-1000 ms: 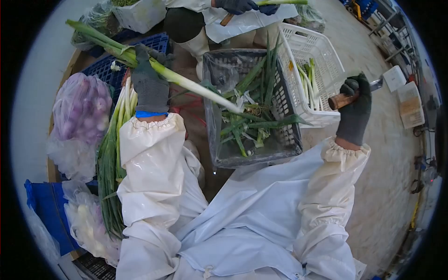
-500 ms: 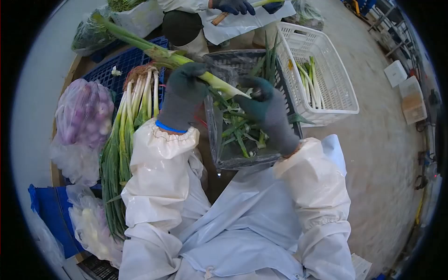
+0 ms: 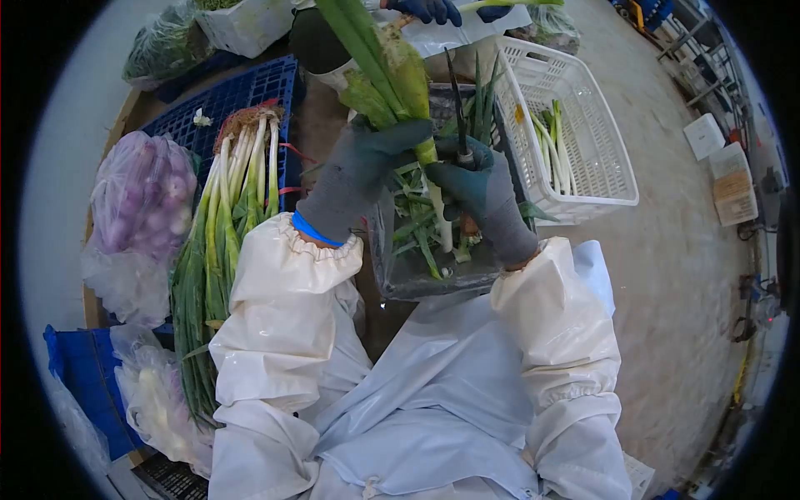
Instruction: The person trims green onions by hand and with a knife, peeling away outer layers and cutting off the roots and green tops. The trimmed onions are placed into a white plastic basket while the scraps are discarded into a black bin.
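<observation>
Closed around the big leek (image 3: 410,75), the left hand (image 3: 367,167) holds it where the green part turns pale. The right hand (image 3: 479,187) is closed on the knife (image 3: 457,96), and its fingers touch the leek too, just below the left hand. Both hands have dark gloves on. The knife stands almost straight up, with its thin blade above the right hand and a bit of its brown handle showing below.

The leek is in front of the body, over the dark bin (image 3: 417,287). It leans a little, with its wide green leaves up high and to the left. Its white end points down into the bin. Cut green bits (image 3: 408,221) lie in the bin, and long green leaves (image 3: 487,108) stick up at its far side.

Just to the right of the bin is the white crate (image 3: 618,167). It has some thin leeks (image 3: 557,154) inside, with their white ends toward the body.

On the left, a bunch of leeks (image 3: 218,242) lies with its roots on the blue rack (image 3: 237,83) and its green tops hanging down toward the body. A clear bag of purple onions (image 3: 142,196) sits beside the bunch. Another clear bag (image 3: 162,400) is nearer the body.

Across from the bin, another person's gloved hands (image 3: 427,10) are near a long pale stalk (image 3: 508,4)
</observation>
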Demonstrator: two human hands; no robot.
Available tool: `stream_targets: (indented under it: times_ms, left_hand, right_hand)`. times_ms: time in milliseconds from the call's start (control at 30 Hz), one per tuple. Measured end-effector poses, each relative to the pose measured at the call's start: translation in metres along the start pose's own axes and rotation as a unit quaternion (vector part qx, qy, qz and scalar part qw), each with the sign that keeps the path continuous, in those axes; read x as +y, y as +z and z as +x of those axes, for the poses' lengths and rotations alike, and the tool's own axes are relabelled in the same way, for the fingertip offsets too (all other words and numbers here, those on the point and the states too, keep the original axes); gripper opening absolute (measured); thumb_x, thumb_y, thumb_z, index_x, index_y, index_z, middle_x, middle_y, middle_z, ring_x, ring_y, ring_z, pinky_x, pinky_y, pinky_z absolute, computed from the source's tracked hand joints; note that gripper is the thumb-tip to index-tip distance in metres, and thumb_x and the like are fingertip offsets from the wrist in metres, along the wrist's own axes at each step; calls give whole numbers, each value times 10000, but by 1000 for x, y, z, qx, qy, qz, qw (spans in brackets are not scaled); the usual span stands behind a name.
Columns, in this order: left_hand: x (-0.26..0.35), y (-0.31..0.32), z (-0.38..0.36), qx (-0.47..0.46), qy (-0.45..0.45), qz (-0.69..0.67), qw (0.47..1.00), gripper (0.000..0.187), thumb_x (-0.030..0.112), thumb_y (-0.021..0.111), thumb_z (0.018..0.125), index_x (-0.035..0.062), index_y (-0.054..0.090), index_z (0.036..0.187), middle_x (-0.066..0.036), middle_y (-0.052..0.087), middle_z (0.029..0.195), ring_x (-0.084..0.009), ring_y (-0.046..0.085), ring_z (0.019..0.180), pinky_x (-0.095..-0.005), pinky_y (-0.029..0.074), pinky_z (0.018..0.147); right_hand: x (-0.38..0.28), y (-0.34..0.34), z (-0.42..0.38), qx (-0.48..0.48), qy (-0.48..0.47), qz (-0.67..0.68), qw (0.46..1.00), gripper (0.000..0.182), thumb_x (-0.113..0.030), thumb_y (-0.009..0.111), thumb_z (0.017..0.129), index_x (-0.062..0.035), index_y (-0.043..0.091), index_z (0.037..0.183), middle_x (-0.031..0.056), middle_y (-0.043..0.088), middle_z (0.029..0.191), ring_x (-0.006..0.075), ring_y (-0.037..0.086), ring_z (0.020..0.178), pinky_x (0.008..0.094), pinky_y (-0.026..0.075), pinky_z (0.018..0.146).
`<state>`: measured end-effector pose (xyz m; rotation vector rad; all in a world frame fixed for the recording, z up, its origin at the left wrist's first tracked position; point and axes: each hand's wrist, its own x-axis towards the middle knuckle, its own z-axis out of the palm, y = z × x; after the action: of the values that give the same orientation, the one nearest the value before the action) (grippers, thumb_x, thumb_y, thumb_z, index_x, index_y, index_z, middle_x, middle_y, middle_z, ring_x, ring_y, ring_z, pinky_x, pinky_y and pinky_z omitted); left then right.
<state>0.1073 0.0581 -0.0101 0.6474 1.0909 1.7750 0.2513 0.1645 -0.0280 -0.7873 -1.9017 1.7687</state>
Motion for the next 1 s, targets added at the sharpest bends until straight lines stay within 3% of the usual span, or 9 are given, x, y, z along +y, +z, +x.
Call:
stream_targets:
  times_ms: [67,167,267,367,467,567,767,867,1000]
  left_hand:
    - [-1,3,-1,33,23,69,997,325,157,710,834,84,611,1135,-63,657,1024,-169,643,930,-330,536,828]
    - [1,12,-2,66,47,15,997,366,120,747,796,28,589,1113,-68,653,986,-160,661,851,-285,553,743]
    - [0,16,-4,104,59,6,993,362,126,744,801,27,589,1113,-70,656,988,-158,661,847,-278,554,723]
    - [7,18,-8,102,58,-4,993,362,125,744,801,24,589,1112,-72,658,990,-160,661,835,-281,559,712]
    - [6,21,-7,132,56,34,989,356,125,743,800,15,596,1106,-76,660,978,-155,659,819,-282,560,708]
    - [4,26,-9,153,49,51,986,351,124,747,795,3,607,1093,-80,663,957,-144,650,795,-274,548,689]
    - [-7,14,-2,124,80,28,989,356,138,763,777,-8,620,1068,-79,667,929,-134,635,746,-264,521,636]
    - [-2,19,-2,132,94,29,986,359,145,768,772,-18,622,1057,-76,668,911,-133,637,739,-263,522,635]
    - [-4,18,-2,147,102,30,983,347,141,763,776,-25,625,1048,-73,669,896,-127,635,740,-261,520,638]
  right_hand:
    - [-12,4,-9,2,33,5,999,288,-109,718,766,-11,648,1027,39,659,779,70,589,675,247,492,621]
    - [3,15,-9,60,-53,-30,996,326,-120,738,759,-30,645,1058,57,627,782,123,586,613,262,495,549]
    - [14,24,-10,181,-246,-220,927,333,-131,770,726,-26,639,1014,92,626,871,169,616,748,285,496,625]
    - [7,26,-13,183,-267,-216,921,317,-121,784,703,-22,624,959,105,607,921,203,605,830,308,483,701]
    - [7,26,-11,175,-281,-176,927,283,-96,773,703,-26,616,928,98,594,874,221,594,778,320,474,708]
    - [6,28,-15,156,-219,-175,947,290,-112,742,716,-33,606,959,129,572,895,296,603,805,351,484,686]
    - [15,24,-10,139,-289,-228,919,261,-99,736,709,-35,589,915,128,564,882,303,591,773,360,476,642]
    - [15,32,-9,195,-301,-188,914,248,-98,723,711,-32,590,910,139,558,856,303,589,766,366,473,633]
    - [8,32,-10,156,-287,-176,929,220,-78,687,721,-24,593,913,149,563,843,306,590,772,369,471,655]
